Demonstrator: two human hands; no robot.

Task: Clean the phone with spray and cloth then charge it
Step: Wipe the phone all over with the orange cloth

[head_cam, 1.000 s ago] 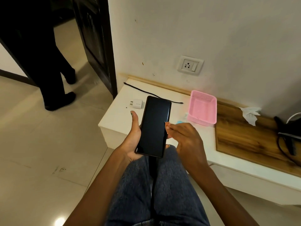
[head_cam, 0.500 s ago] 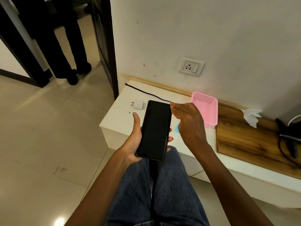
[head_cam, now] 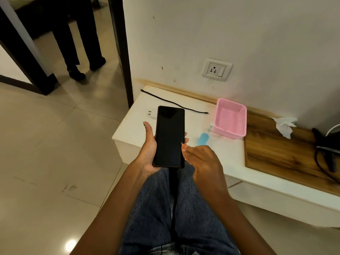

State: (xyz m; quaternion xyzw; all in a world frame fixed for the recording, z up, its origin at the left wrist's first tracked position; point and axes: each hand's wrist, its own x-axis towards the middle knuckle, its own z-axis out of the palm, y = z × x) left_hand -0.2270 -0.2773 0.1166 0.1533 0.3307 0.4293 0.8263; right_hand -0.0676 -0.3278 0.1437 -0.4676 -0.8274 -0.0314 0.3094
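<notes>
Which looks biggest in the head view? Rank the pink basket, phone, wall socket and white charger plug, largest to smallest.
1. and 2. phone and pink basket: look alike in size, and the phone is nearer the camera, so unranked.
3. wall socket.
4. white charger plug.

open: shelf front | blocked: pink basket, spray bottle

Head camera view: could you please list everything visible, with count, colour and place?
phone: one, black, in left hand
cable: one, black, white ledge
charger plug: one, white, beside phone's top
basket: one, pink, ledge by wall
spray bottle: one, blue, lying before basket
tissue: one, white, wooden board
wall socket: one, white, wall
left hand: grips phone
right hand: empty, fingers at phone's right edge
</notes>
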